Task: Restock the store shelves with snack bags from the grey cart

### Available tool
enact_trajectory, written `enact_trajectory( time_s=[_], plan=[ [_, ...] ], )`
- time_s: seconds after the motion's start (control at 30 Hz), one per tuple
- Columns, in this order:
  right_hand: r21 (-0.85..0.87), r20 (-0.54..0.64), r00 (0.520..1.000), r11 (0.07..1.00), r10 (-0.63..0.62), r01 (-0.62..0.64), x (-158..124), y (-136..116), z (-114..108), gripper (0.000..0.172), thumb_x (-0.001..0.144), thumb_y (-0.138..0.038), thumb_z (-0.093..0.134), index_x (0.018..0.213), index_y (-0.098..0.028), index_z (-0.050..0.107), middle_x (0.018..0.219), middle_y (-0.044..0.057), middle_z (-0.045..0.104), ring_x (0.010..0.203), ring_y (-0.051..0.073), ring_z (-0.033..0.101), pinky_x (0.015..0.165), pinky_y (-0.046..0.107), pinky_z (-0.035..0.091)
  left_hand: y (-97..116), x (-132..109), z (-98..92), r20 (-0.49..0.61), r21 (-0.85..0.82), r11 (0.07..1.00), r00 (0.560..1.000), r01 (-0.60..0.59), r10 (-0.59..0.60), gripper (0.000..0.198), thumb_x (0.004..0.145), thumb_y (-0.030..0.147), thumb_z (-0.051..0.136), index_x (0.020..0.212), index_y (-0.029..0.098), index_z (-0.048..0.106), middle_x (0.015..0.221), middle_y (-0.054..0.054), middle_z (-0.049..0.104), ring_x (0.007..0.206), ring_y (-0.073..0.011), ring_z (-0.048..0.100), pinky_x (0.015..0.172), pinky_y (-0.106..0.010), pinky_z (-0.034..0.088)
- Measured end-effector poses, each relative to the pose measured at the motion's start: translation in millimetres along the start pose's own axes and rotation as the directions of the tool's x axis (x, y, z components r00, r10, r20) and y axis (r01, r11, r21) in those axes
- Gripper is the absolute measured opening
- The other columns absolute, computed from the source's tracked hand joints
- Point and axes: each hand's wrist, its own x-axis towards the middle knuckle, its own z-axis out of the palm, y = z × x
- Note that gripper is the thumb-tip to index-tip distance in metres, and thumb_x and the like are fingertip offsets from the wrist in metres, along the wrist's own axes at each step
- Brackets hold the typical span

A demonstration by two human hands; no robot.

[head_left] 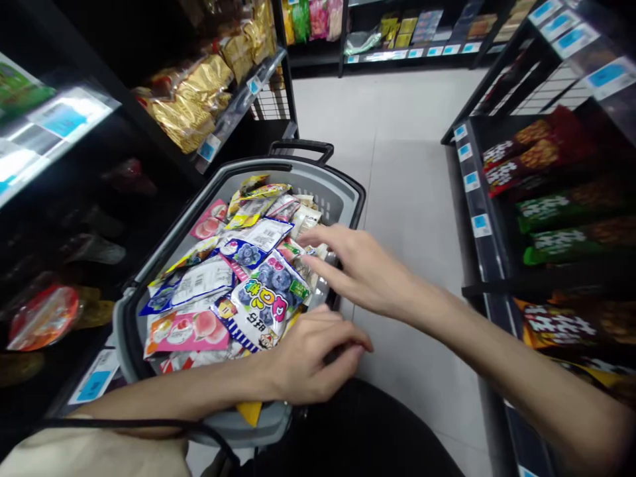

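Observation:
A grey basket (355, 192) with a black handle is heaped with snack packets. Near its right side lies a white packet with blueberries printed on it (263, 305); a pink peach packet (191, 331) is to its left. My left hand (318, 354) hovers over the basket's near right edge, fingers loosely curled and apart, with nothing seen in it. Above it in the view, my right hand (348, 265) reaches over the basket's right rim, fingers stretched out and spread, fingertips close to some small packets. Whether those fingertips touch them is unclear.
Dark shelves with gold bags (193, 99) stand on the left, close to the basket. On the right a shelf holds red and green snack packs (556, 205). Another shelf (412, 53) crosses the far end of the grey tiled floor (412, 146). A black cable (149, 423) crosses the lower left.

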Motion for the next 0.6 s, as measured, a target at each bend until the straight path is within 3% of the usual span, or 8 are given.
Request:
enact_trajectory(
  time_s=[0.1,0.17,0.3,0.37,0.47,0.6],
  plan=[
    [-0.101,0.143,0.987,0.993,0.071,-0.057,29,-1,30,0.046,0.086,-0.046,0.077,0.12,-0.016,0.071,0.097,0.012,0.075,0.091,0.031,0.069,0.082,0.042,0.055,-3,-2,2.7,-0.016,-0.016,1.0,1.0,-0.025,0.025,0.014,0.095,0.017,0.051,0.095,0.016,0.065,0.07,-0.001,0.069,0.064,-0.0141,0.064,0.071,-0.029,0.049],
    [-0.148,0.222,0.967,0.985,0.126,-0.095,32,-2,47,0.06,0.08,-0.046,0.084,0.127,-0.014,0.066,0.106,0.015,0.074,0.093,0.032,0.069,0.08,0.041,0.055,-5,-3,4.1,-0.021,-0.039,0.998,0.999,-0.04,0.04,0.015,0.096,0.018,0.051,0.094,0.015,0.066,0.071,-0.002,0.07,0.064,-0.0138,0.065,0.069,-0.027,0.05],
    [-0.103,0.19,0.955,0.972,0.23,-0.213,23,-6,60,0.084,0.074,-0.044,0.089,0.144,-0.016,0.052,0.126,0.017,0.07,0.107,0.033,0.069,0.086,0.041,0.053,-9,-2,5.1,-0.005,-0.066,0.995,0.997,-0.071,0.071,0.021,0.096,0.019,0.049,0.093,0.012,0.068,0.069,-0.003,0.069,0.063,-0.0126,0.064,0.066,-0.023,0.051],
    [-0.032,0.221,0.949,0.974,0.224,-0.222,20,-7,57,0.072,0.07,-0.045,0.091,0.132,-0.019,0.063,0.115,0.011,0.074,0.099,0.03,0.07,0.083,0.039,0.052,-10,-1,4.4,0.008,-0.044,0.996,0.997,-0.08,0.08,0.025,0.097,0.02,0.047,0.091,0.01,0.07,0.065,-0.003,0.065,0.059,-0.0126,0.061,0.063,-0.023,0.05],
    [0.113,0.303,0.951,0.989,0.063,-0.101,19,-4,48,0.036,0.073,-0.041,0.089,0.101,-0.022,0.076,0.104,0.005,0.076,0.093,0.024,0.07,0.084,0.035,0.052,-11,0,2.6,0.028,-0.024,0.995,0.995,-0.097,0.098,0.03,0.096,0.022,0.046,0.091,0.008,0.073,0.061,-0.003,0.062,0.055,-0.012,0.057,0.059,-0.023,0.048],
    [0.258,0.334,0.941,0.965,-0.046,-0.044,18,3,44,0.033,0.078,-0.037,0.085,0.107,-0.023,0.078,0.109,0.004,0.078,0.098,0.023,0.071,0.09,0.034,0.054,-13,0,2.2,0.107,0.023,0.993,0.988,-0.115,0.112,0.035,0.097,0.023,0.044,0.095,0.006,0.074,0.064,-0.004,0.065,0.057,-0.0122,0.06,0.063,-0.022,0.051]
  ],
)
